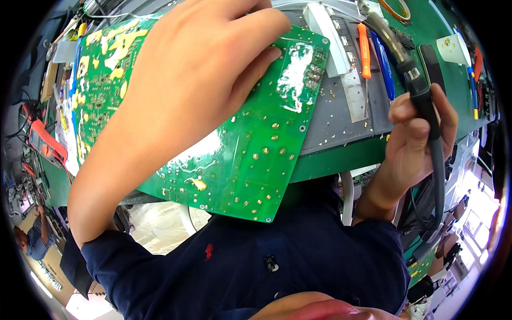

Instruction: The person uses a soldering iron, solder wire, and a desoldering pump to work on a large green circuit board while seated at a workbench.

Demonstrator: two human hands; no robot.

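Observation:
My left hand [197, 58] reaches across a large green circuit board [256, 170]. Its thumb lies on the board's face and the other fingers curl at the far edge, partly hidden. The board has white glossy patches, yellow glue blobs on its left part and solder points; its near corner juts past the table edge toward me. Off to the right, my right hand [413, 133] is closed round the black grip of what looks like a soldering iron [418, 88]. The iron's metal barrel points up and away, and its thick cable hangs down past my wrist.
An orange screwdriver [365, 50] and a blue pen-shaped tool [383, 66] lie on a grey mat [333, 125] with scattered crumbs. Beyond are a black phone-like object [431, 65], a paper cup [453, 49] and a tape roll [396, 8]. A red multimeter [47, 143] sits far left.

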